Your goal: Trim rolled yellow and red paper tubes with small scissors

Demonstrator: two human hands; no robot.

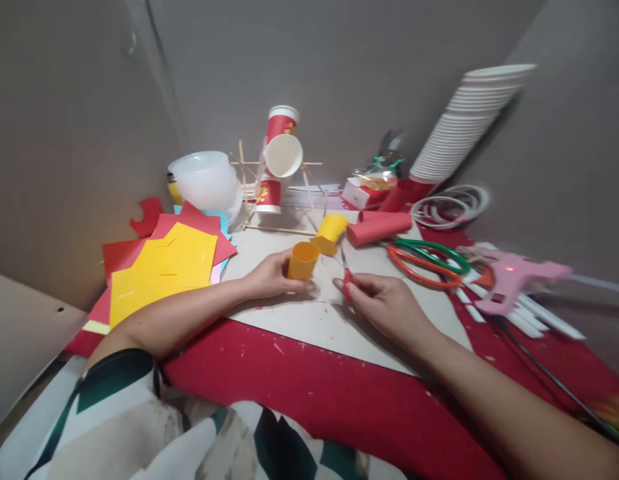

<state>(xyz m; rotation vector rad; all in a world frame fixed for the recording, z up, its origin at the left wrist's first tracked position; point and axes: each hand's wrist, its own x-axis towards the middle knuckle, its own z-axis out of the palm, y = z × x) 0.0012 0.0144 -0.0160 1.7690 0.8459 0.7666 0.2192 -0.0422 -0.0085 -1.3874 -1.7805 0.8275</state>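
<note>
My left hand (269, 275) is closed round a small orange paper tube (303, 260) that stands on the grey cardboard sheet (309, 320). My right hand (382, 301) is closed on the red handles of small scissors (345, 265), whose blades point up and away, just right of the tube. A second yellow paper tube (330, 233) lies tilted just beyond the scissors' tips.
Yellow and red paper sheets (162, 270) lie at the left. Behind stand a stick frame with red paper cups (277, 167), a white bowl (204, 180), a red paper roll (379, 228). Right: green and orange scissors (427, 260), a pink glue gun (514, 277), stacked cups (469, 120).
</note>
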